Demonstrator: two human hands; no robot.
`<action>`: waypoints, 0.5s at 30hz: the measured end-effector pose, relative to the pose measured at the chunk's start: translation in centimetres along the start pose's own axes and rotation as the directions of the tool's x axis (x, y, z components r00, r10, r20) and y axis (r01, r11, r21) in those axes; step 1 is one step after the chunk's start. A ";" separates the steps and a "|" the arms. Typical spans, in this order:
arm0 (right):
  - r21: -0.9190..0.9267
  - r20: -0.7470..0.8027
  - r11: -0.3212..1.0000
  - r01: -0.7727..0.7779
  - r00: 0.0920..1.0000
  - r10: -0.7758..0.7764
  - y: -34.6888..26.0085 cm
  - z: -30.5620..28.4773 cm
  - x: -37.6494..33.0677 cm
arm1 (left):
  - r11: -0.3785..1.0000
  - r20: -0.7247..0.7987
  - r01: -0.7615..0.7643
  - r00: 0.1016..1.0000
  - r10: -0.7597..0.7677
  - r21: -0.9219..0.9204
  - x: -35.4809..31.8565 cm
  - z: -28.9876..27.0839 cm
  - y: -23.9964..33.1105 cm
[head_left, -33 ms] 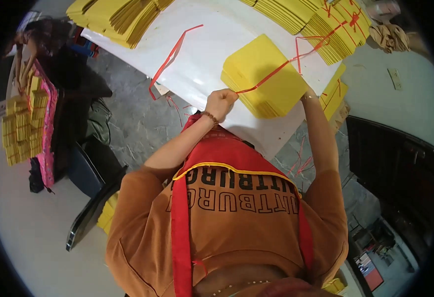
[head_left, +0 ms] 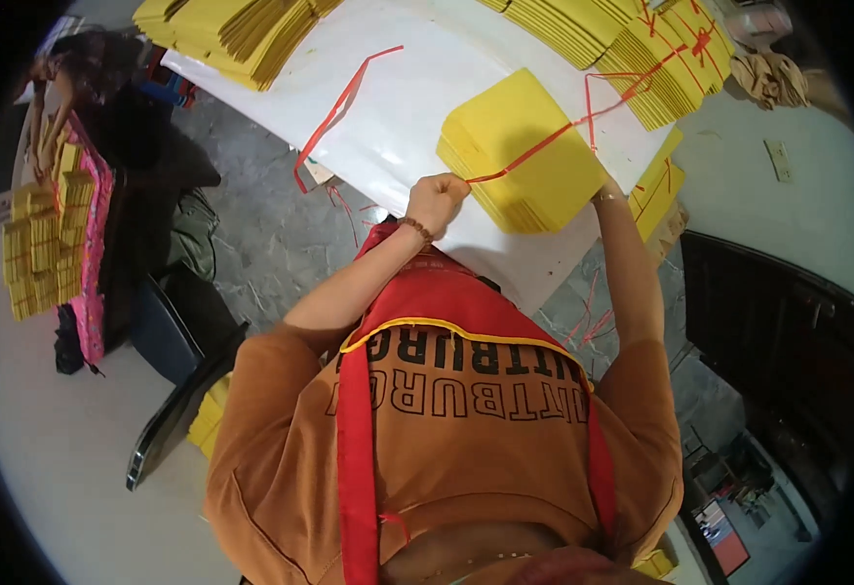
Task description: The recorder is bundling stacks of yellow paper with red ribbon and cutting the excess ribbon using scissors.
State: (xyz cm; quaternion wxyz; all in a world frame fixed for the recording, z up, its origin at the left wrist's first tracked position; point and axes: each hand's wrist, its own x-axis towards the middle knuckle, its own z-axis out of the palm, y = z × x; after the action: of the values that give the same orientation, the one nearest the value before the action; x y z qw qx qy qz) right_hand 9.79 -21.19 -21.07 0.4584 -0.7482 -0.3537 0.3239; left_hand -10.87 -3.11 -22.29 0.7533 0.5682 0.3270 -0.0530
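Note:
A stack of yellow paper pieces with angled corners lies tilted near the table's front edge. Across its top runs a red plastic strip. My left hand is closed in a fist on the strip's near end, at the stack's left edge. At the right side of the stack is my right hand, its fingers hidden behind the yellow paper, so I cannot see how they are held. From the stack the strip stretches on toward tied yellow bundles at the far right.
The white table carries a loose red strip and folded yellow stacks at the far left. A chair stands to my left. Beyond it, a person's arms reach toward yellow bundles by a pink cloth.

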 end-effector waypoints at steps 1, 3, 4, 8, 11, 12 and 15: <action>-0.016 -0.023 1.000 0.016 1.000 -0.016 0.0 0.7 -0.5 | 0.999 -0.024 0.031 0.999 -0.031 -0.030 0.0 0.2 0.6; -0.049 -0.070 0.998 0.049 0.996 -0.053 0.3 1.6 -1.4 | 0.980 -0.044 0.049 0.997 -0.059 -0.194 0.4 0.4 -0.1; -0.067 -0.097 0.996 0.064 0.993 -0.070 0.5 1.7 -1.8 | 0.938 -0.044 0.062 0.996 -0.082 -0.341 0.3 0.5 -0.1; -0.146 -0.199 0.981 0.128 0.967 -0.156 0.7 3.3 -3.5 | 0.847 0.017 0.114 0.992 -0.123 -0.519 -0.2 -0.1 0.9; -0.214 -0.276 0.962 0.172 0.934 -0.228 -0.2 5.6 -5.9 | 0.789 0.061 0.149 0.988 -0.140 -0.596 -0.7 -0.1 1.6; -0.238 -0.304 0.954 0.185 0.918 -0.254 0.0 5.4 -5.9 | 0.738 0.121 0.145 0.989 -0.086 -0.659 0.0 -0.3 1.3; -0.147 -0.285 0.971 0.186 0.933 -0.222 -1.9 5.1 -6.2 | 0.629 0.256 0.198 0.967 0.002 -0.752 3.0 -1.4 0.6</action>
State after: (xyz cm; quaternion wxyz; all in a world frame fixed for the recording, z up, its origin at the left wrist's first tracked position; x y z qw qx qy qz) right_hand 1.92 -23.35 -20.19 0.4929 -0.7734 -0.3746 0.1361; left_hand -8.89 -0.76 -23.68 0.9522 0.1627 0.2581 -0.0155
